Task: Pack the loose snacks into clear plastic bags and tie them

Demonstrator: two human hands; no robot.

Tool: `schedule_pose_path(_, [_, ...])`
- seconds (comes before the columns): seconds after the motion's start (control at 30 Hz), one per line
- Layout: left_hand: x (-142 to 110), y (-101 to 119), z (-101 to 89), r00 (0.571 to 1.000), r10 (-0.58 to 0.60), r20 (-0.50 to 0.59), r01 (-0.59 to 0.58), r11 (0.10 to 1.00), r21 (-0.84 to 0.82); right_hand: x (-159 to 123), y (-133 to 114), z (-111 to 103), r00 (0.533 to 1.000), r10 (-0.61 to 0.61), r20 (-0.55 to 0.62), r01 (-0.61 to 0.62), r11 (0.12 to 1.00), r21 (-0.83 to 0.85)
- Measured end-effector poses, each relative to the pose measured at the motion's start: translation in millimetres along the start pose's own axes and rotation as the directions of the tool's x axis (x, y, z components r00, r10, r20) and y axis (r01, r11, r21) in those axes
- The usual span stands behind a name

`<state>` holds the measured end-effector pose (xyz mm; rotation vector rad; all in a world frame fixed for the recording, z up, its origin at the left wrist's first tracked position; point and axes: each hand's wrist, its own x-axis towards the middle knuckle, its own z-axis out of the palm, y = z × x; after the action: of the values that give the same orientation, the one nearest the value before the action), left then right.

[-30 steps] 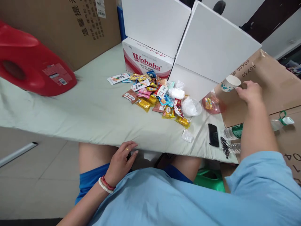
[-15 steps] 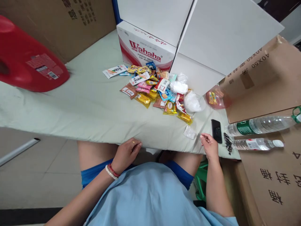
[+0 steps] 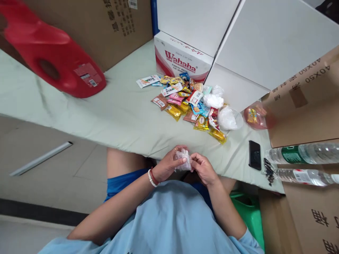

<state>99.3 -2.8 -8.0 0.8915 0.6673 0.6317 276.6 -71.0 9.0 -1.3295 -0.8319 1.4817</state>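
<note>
Crumpled clear plastic [image 3: 182,159], on the table [image 3: 127,118] before, now at lower centre of frame, clutched in left hand [image 3: 167,167], right hand [image 3: 205,170] pinching its edge.

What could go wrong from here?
1. Drop: the left hand and right hand hold the crumpled clear plastic by the table's near edge, so a slip could send it to the lap or floor.
2. Tear: the plastic looks thin, so a hard pull between the fingers might rip it.
3. Knock: the smaller bottle is near the table corner; a right-arm swing could bump it.
</note>
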Motion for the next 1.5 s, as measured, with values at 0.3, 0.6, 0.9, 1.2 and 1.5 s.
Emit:
schedule_pose_path(0.3, [8, 2, -22.8, 0.979, -0.054, -0.199, 0.052, 0.999, -0.012, -1, -7, -11, 0.951, 0.02, -0.307, 0.045, 0.978, 0.204])
schedule_pose_path(0.6, [4, 2, -32.1, 0.946, 0.087, -0.311, 0.001, 0.962, 0.272, -9, 18, -14, 0.864, -0.068, -0.499, 0.096, 0.995, 0.031])
schedule_pose_path(0.9, [-1, -2, -13.0, 0.843, 0.404, 0.355, -0.459, 0.198, 0.866, -8, 2, -16, 0.883, 0.037, -0.468, 0.029, 0.991, 0.132])
schedule_pose_path(1.2, [12, -15, 1.6, 0.956, 0.292, 0.009, -0.236, 0.752, 0.616, -5, 15, -7, 0.896, 0.05, -0.442, -0.007, 0.995, 0.099])
schedule_pose_path(1.5, [8, -12, -3.0, 0.975, 0.206, -0.086, -0.155, 0.9, 0.407, 2, 19, -6, 0.942, 0.152, -0.3, -0.104, 0.98, 0.171])
